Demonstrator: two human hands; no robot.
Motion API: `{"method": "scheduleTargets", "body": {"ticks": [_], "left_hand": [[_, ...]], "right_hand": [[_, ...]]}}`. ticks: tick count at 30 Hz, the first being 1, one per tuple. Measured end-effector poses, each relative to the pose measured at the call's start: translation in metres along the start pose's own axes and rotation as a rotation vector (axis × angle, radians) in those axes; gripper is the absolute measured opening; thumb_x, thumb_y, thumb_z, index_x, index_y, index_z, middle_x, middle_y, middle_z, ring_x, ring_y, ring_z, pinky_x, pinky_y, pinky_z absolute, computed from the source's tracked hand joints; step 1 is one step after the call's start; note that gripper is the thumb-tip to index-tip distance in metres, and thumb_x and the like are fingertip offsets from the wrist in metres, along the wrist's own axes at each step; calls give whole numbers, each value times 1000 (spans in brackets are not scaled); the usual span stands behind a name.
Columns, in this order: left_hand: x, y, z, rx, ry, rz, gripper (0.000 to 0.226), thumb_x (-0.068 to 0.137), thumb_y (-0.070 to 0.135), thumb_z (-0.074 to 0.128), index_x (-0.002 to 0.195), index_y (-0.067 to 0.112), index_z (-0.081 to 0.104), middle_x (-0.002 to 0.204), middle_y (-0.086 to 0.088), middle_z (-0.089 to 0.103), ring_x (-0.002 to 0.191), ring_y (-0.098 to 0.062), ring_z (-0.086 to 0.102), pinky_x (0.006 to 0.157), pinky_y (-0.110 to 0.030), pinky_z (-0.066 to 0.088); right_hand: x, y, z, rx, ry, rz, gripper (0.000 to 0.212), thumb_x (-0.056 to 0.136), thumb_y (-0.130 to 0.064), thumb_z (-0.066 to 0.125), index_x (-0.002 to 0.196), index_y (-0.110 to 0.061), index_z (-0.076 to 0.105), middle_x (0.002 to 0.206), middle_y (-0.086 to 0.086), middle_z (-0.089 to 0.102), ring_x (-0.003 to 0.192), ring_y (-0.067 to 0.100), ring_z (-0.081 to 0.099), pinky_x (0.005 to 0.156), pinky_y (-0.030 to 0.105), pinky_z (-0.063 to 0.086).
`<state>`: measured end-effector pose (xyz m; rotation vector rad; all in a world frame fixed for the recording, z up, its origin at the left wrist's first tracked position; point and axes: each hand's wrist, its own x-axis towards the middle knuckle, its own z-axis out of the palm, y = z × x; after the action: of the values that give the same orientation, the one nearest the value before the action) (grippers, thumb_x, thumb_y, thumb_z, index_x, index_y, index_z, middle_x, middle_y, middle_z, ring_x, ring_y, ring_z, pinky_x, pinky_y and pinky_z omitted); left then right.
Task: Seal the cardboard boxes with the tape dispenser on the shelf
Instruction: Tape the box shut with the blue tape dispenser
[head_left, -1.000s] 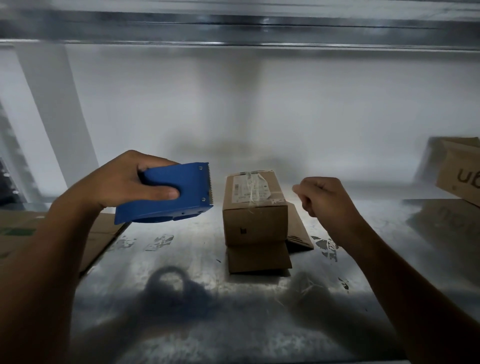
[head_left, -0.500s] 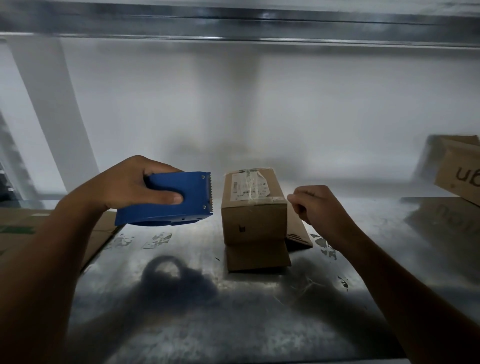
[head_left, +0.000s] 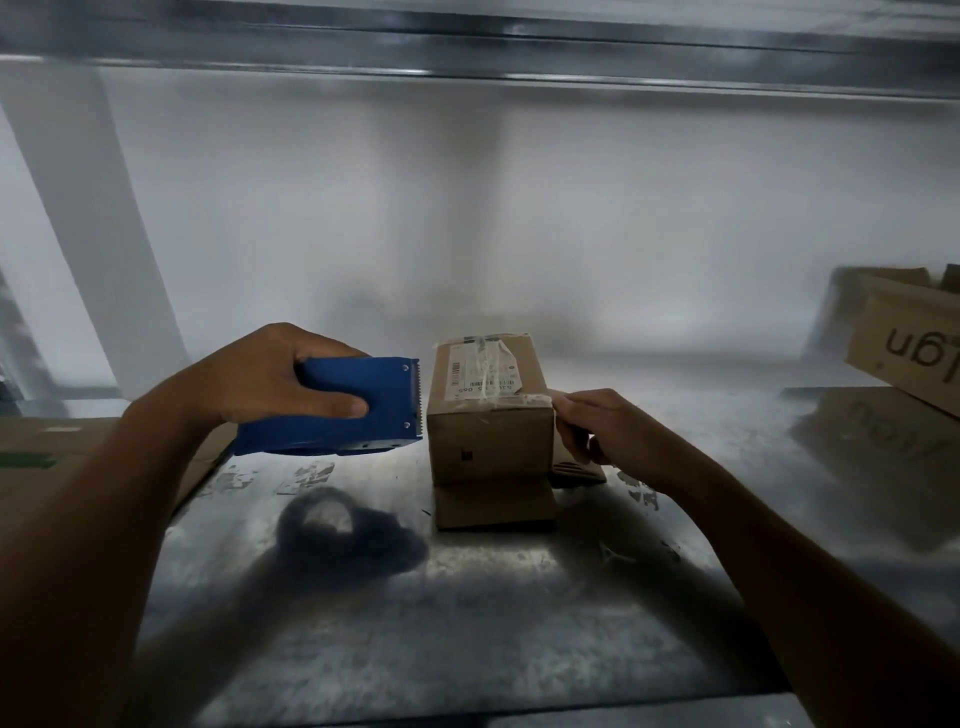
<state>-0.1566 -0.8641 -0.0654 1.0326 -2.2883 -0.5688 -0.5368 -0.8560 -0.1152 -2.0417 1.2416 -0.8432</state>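
Observation:
A small brown cardboard box (head_left: 488, 441) stands in the middle of the metal shelf (head_left: 467, 623), with a white label and strips of clear tape on its top. Its front flap lies flat on the shelf. My left hand (head_left: 270, 374) grips the blue tape dispenser (head_left: 343, 410) just left of the box, the toothed blade almost touching the box's left edge. My right hand (head_left: 597, 431) is at the box's right top corner, its fingers curled and pinching the tape end there.
A larger cardboard box (head_left: 909, 343) with printed letters sits tilted at the far right. Flat cardboard (head_left: 62, 467) lies on the shelf at the left. A white upright (head_left: 98, 234) and the wall stand behind; a metal shelf beam (head_left: 467, 47) runs overhead.
My right hand has moved left and down from the air to the box's right top corner. The left hand has brought the dispenser right, close to the box.

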Motion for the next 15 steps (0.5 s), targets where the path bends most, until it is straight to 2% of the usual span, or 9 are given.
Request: {"method": "scheduleTargets", "body": {"ticks": [4,8,10,12,14,15], "left_hand": [[2,-1,4,10,-8,3,49,71,69,77,116,50,71,107,18,76,95,-3,73,78,-11,54],[3,-3,4,8,9,5,56,65,78,75,116,55,69,108,21,75,96,-1,72,78,-9,53],[4,-4,4,9,12,10,57,64,79,75,116,57,68,108,21,75,97,0,72,78,-8,53],[4,-5,5,12,16,14,57,63,80,75,115,59,68,107,22,75,96,1,72,78,-7,52],[5,-7,6,19,16,14,56,64,78,76,115,58,68,107,22,75,97,0,72,80,-7,51],[5,-7,6,25,19,15,56,65,77,76,116,57,68,107,22,75,97,0,72,80,-7,51]], "right_hand": [[-1,0,4,-125,-38,41,42,109,-31,38,72,-16,50,67,0,55,63,13,50,67,31,40],[-4,-1,10,-119,-44,54,31,107,-32,45,80,-19,52,74,-4,58,68,12,51,67,32,39],[-4,-3,9,-195,-2,15,22,104,-30,50,84,-20,52,79,-4,60,71,12,53,68,32,41],[-4,-4,5,-200,70,-20,10,99,-17,55,90,-19,53,83,2,60,76,19,55,71,38,45],[-4,-6,4,-34,221,-87,6,91,-12,55,93,-17,54,90,5,62,86,23,58,75,36,47],[-5,-8,5,55,302,-129,8,87,-16,53,94,-19,55,95,3,63,90,18,59,77,32,48]]}}
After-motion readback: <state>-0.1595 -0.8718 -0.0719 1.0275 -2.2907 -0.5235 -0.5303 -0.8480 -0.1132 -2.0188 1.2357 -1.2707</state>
